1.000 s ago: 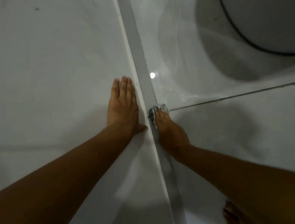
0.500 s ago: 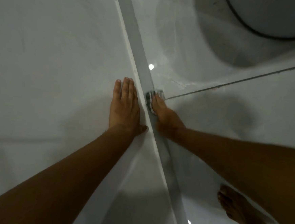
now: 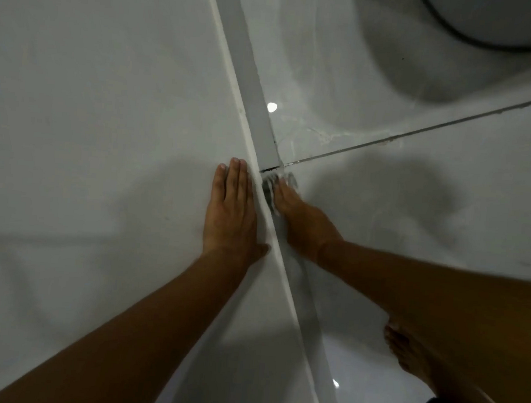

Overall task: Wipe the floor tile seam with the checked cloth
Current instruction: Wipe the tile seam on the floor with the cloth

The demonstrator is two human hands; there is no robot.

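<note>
My right hand [image 3: 304,220] presses a small checked cloth [image 3: 271,186] against the floor where it meets the grey skirting strip [image 3: 251,82]. Only the cloth's front edge shows beyond my fingertips, blurred. It sits just below the point where a dark tile seam [image 3: 422,134] running off to the right meets the strip. My left hand [image 3: 230,211] lies flat, fingers together, on the white surface [image 3: 89,124] left of the strip, holding nothing.
A large round white object with a dark rim [image 3: 493,28] stands at the top right and casts a shadow on the glossy tiles. My bare foot [image 3: 411,356] rests on the floor at the lower right.
My right hand has slid the cloth forward along the strip, up to the junction with the dark seam. My left hand has stayed flat in place.
</note>
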